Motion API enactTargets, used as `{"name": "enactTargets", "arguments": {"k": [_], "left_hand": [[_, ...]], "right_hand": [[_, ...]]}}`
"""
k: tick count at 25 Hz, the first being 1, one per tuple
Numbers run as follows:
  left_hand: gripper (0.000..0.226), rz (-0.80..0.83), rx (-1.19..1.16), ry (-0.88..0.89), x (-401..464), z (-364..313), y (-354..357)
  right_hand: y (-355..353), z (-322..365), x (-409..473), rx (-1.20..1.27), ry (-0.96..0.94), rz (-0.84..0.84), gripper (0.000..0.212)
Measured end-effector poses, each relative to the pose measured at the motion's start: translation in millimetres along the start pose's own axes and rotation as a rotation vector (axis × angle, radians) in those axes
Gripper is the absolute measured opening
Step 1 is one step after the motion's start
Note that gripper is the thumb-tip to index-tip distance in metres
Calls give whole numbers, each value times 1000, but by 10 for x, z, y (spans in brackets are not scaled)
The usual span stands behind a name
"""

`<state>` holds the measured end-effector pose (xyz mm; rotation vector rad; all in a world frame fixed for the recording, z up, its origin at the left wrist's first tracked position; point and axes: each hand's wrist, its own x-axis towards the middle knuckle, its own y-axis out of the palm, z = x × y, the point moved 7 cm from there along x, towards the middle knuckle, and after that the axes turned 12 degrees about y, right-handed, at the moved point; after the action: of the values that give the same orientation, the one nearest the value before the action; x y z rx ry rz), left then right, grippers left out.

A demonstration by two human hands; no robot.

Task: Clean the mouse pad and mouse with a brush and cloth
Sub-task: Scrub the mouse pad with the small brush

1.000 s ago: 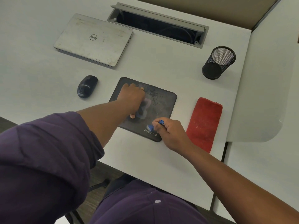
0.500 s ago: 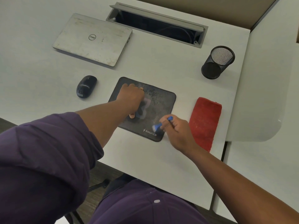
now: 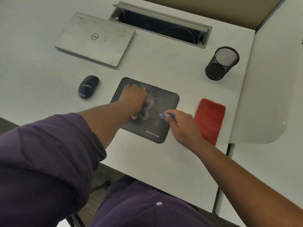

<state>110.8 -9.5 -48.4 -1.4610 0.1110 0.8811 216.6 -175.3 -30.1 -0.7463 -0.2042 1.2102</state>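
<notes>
A dark mouse pad [image 3: 161,102] with speckled dust on its far part lies on the white desk. My left hand [image 3: 135,99] rests flat on its left half, fingers spread, pinning it down. My right hand [image 3: 181,126] is closed around a small blue brush [image 3: 165,115], whose tip touches the pad near its right edge. A black mouse [image 3: 88,86] sits on the desk left of the pad. A folded red cloth [image 3: 209,120] lies just right of my right hand.
A closed silver laptop [image 3: 95,39] lies at the back left. Behind the pad is an open cable tray [image 3: 160,24]. A black mesh pen cup [image 3: 222,63] stands at the back right. The desk edge [image 3: 147,181] runs close to my body.
My right hand has carried the brush from the pad's near edge by the logo up and to the right, toward the pad's right side. My left hand has stayed put.
</notes>
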Motion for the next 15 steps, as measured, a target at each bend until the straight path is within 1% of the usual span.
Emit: {"name": "enactTargets", "arguments": {"k": [1, 3, 4, 5, 6, 7, 9, 11, 13, 15], "left_hand": [[88, 1, 1, 1, 0, 0, 4], [88, 0, 4, -2, -4, -2, 1], [88, -3, 9, -1, -4, -2, -5], [88, -5, 12, 2, 0, -1, -4], [87, -5, 8, 5, 4, 1, -1], [86, -6, 1, 7, 5, 2, 3], [85, -5, 0, 5, 5, 4, 8], [85, -10, -2, -3, -1, 5, 4], [86, -7, -7, -6, -7, 3, -2], [84, 9, -1, 4, -9, 6, 3]], "right_hand": [[-8, -2, 15, -52, -10, -17, 24], [84, -45, 34, -168, 15, 62, 24], [138, -73, 29, -129, 42, 123, 21], [153, -70, 13, -22, 73, 163, 18], [118, -42, 2, 70, 79, 150, 16], [60, -23, 13, 109, 56, 89, 16], [-23, 1, 60, 7, -9, -18, 18], [2, -1, 76, -133, 1, -18, 17], [-23, -21, 75, -106, 40, -29, 14], [-97, 8, 102, -70, 36, -75, 11]]}}
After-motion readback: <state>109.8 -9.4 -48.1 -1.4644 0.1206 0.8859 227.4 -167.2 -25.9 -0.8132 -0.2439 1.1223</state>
